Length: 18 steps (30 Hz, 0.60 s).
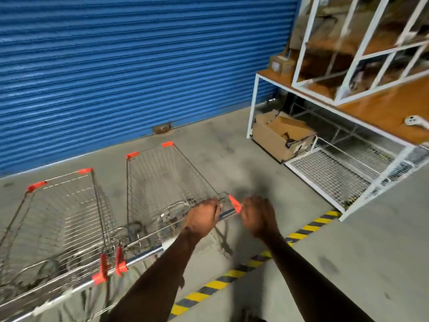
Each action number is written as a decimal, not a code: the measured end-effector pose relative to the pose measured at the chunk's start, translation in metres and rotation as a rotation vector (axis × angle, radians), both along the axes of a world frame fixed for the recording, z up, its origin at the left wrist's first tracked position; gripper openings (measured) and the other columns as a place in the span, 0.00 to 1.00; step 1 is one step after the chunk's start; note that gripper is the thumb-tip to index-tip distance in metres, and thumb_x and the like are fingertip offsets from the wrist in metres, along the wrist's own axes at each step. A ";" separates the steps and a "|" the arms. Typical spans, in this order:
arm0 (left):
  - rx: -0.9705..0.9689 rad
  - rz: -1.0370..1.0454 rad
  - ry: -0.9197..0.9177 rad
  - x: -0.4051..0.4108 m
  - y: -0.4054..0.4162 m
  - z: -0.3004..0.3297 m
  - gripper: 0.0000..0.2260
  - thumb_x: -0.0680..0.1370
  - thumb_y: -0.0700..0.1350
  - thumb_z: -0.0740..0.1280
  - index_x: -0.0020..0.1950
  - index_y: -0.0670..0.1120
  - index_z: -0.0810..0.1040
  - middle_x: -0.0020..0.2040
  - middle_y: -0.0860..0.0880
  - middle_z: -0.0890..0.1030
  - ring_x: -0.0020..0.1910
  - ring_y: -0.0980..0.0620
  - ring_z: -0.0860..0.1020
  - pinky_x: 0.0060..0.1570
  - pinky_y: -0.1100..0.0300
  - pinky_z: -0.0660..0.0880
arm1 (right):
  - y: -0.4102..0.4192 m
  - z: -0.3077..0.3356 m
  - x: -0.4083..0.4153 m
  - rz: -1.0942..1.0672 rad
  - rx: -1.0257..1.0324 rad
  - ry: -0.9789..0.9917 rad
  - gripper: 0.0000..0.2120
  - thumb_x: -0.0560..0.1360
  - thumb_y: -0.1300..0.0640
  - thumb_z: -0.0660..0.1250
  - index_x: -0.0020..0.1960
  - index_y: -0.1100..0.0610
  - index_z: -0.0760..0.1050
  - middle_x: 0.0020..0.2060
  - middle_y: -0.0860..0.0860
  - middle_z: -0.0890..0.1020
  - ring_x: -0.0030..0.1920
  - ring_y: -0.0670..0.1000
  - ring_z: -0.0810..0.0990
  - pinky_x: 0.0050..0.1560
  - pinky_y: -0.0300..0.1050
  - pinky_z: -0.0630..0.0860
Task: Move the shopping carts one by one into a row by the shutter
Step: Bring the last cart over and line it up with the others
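Two wire shopping carts with orange corner caps, side by side at lower left before the blue ribbed shutter (116,66): left cart (58,217), right cart (167,182). Left hand (204,219) curled around right cart's chrome handle bar (144,254); right hand (257,217) loosely curled just beside its orange end cap, grip unclear. White-framed wooden shelf (371,105), cardboard box (278,135) at right.

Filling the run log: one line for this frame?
left hand grips handle | right hand at handle end | second cart beside first cart | facing shutter

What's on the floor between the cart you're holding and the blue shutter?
Only bare concrete floor between the held cart and the shutter, in the head view.
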<state>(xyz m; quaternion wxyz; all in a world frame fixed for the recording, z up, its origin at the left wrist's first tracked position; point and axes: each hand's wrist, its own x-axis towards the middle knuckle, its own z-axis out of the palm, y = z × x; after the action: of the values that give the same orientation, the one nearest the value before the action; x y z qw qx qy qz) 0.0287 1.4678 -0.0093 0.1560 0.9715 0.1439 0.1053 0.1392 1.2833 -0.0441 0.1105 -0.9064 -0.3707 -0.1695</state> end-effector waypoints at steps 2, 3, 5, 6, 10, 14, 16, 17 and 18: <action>-0.017 -0.089 -0.049 0.022 -0.028 0.015 0.13 0.83 0.57 0.55 0.50 0.52 0.74 0.45 0.49 0.82 0.45 0.46 0.81 0.44 0.54 0.76 | -0.031 0.018 0.011 -0.070 -0.051 -0.023 0.06 0.79 0.53 0.62 0.48 0.54 0.75 0.42 0.55 0.76 0.43 0.61 0.75 0.43 0.57 0.68; -0.022 -0.145 -0.079 0.034 -0.044 0.022 0.11 0.83 0.54 0.57 0.48 0.51 0.74 0.44 0.50 0.82 0.44 0.47 0.81 0.43 0.55 0.75 | -0.048 0.028 0.016 -0.123 -0.062 -0.014 0.06 0.79 0.52 0.62 0.48 0.53 0.74 0.42 0.54 0.76 0.43 0.60 0.75 0.43 0.56 0.68; -0.010 -0.260 -0.129 0.054 -0.085 0.041 0.07 0.81 0.50 0.61 0.44 0.51 0.71 0.41 0.50 0.80 0.42 0.46 0.80 0.39 0.56 0.72 | -0.086 0.047 0.021 -0.229 -0.048 -0.006 0.05 0.77 0.51 0.63 0.47 0.52 0.75 0.40 0.53 0.77 0.43 0.59 0.76 0.43 0.54 0.68; 0.002 -0.304 -0.145 0.063 -0.108 0.052 0.07 0.80 0.50 0.61 0.44 0.51 0.71 0.40 0.49 0.80 0.41 0.45 0.79 0.38 0.56 0.70 | -0.108 0.055 0.021 -0.282 -0.044 -0.004 0.05 0.77 0.52 0.63 0.46 0.52 0.75 0.39 0.52 0.78 0.42 0.59 0.77 0.43 0.54 0.68; 0.109 -0.479 -0.288 0.095 -0.211 0.063 0.12 0.79 0.52 0.58 0.41 0.47 0.74 0.35 0.47 0.79 0.36 0.43 0.79 0.31 0.53 0.74 | -0.209 0.080 0.007 -0.473 -0.025 -0.020 0.10 0.80 0.51 0.60 0.44 0.53 0.75 0.39 0.52 0.78 0.44 0.59 0.77 0.46 0.56 0.68; 0.132 -0.632 -0.305 0.105 -0.339 0.063 0.13 0.80 0.52 0.57 0.40 0.47 0.72 0.36 0.46 0.79 0.37 0.42 0.79 0.32 0.53 0.72 | -0.338 0.089 -0.028 -0.661 0.000 -0.042 0.11 0.81 0.51 0.57 0.45 0.53 0.74 0.40 0.53 0.79 0.44 0.59 0.77 0.48 0.56 0.68; 0.155 -0.750 -0.296 0.101 -0.411 0.058 0.15 0.81 0.52 0.52 0.43 0.47 0.73 0.39 0.45 0.79 0.40 0.41 0.80 0.35 0.51 0.74 | -0.408 0.090 -0.053 -0.762 -0.015 -0.034 0.11 0.81 0.50 0.57 0.45 0.53 0.74 0.41 0.53 0.79 0.44 0.59 0.77 0.48 0.56 0.68; 0.130 -0.799 -0.295 0.094 -0.449 0.059 0.14 0.81 0.52 0.53 0.43 0.47 0.73 0.40 0.45 0.79 0.41 0.41 0.80 0.36 0.51 0.75 | -0.446 0.089 -0.067 -0.814 -0.023 -0.028 0.12 0.81 0.50 0.57 0.46 0.53 0.75 0.41 0.53 0.79 0.44 0.59 0.77 0.48 0.56 0.69; 0.099 -0.836 -0.290 0.087 -0.489 0.060 0.12 0.81 0.52 0.57 0.43 0.47 0.73 0.40 0.46 0.80 0.41 0.42 0.80 0.37 0.52 0.75 | -0.483 0.089 -0.083 -0.861 -0.024 -0.024 0.12 0.81 0.50 0.57 0.46 0.53 0.76 0.41 0.53 0.80 0.43 0.58 0.77 0.48 0.56 0.69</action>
<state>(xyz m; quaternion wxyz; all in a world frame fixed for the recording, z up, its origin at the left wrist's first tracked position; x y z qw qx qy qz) 0.1156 0.9786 0.0512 0.1572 0.9277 -0.2898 0.1750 0.0559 0.8003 0.0452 0.0149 -0.9776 0.0383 -0.2064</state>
